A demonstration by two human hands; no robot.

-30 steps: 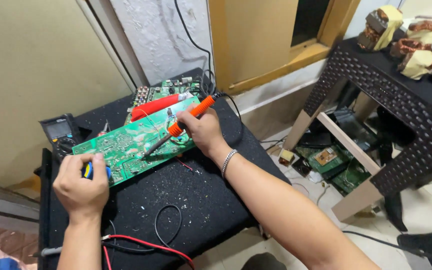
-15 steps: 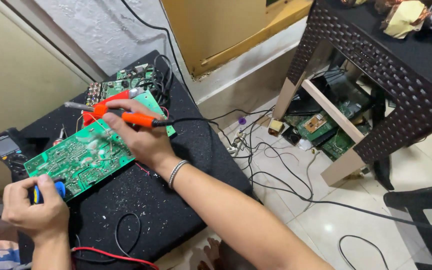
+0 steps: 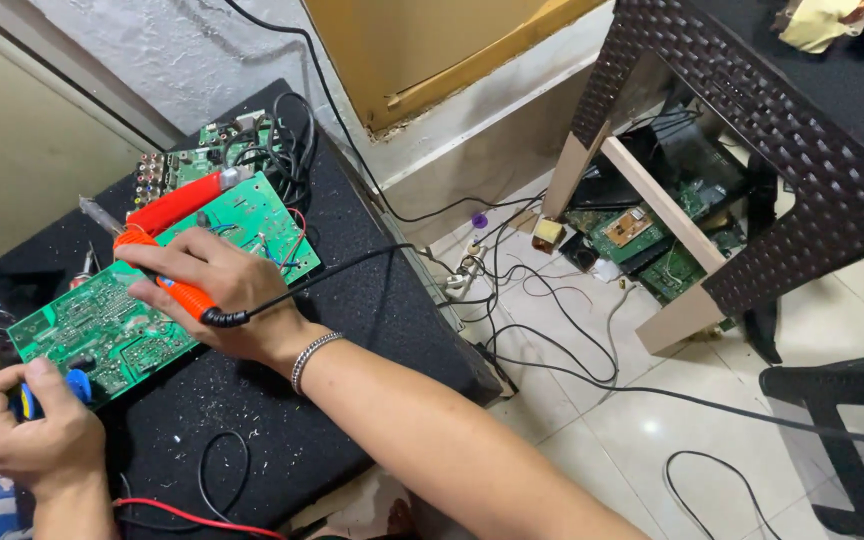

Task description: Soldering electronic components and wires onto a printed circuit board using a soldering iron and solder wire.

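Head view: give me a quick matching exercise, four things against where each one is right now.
Things:
1. soldering iron
2. blue tool
3. bracelet
4. red desoldering pump

Places:
A. around the right wrist
B. lying at the green circuit board's far edge
C. held in the right hand
D. gripped in the left hand

Pairs: 1-C, 2-D, 3-A, 4-B

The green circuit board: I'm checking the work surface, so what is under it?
The green circuit board lies flat on a black mat strewn with small bits. The right hand, holding an orange soldering iron, covers its middle; the mat beneath the board is hidden.
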